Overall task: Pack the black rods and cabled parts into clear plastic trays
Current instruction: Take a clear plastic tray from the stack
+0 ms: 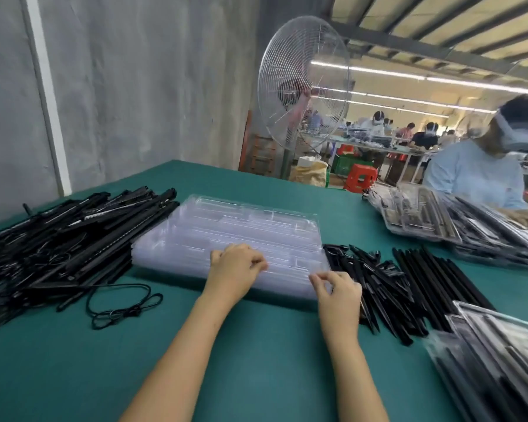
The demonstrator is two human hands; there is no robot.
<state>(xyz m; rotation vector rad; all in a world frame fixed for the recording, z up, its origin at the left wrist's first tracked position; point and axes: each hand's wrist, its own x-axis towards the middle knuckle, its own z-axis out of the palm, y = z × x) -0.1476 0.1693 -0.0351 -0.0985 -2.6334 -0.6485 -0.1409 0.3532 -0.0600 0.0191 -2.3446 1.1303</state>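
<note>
Low right of frame, filled trays (500, 360) sit on the green table (256, 360); centre, your right hand (337, 290) pinches the near right corner of the stack of clear trays (226, 226), and your left hand (235, 269) lies curled on its near edge, possibly gripping the rim, can't tell through the blur. Cabled parts (58, 239) are piled left of the stack, black rods (439, 284) right of it. Upper right, more packed trays (439, 220), another person (476, 175), a fan (302, 83) top centre.
</note>
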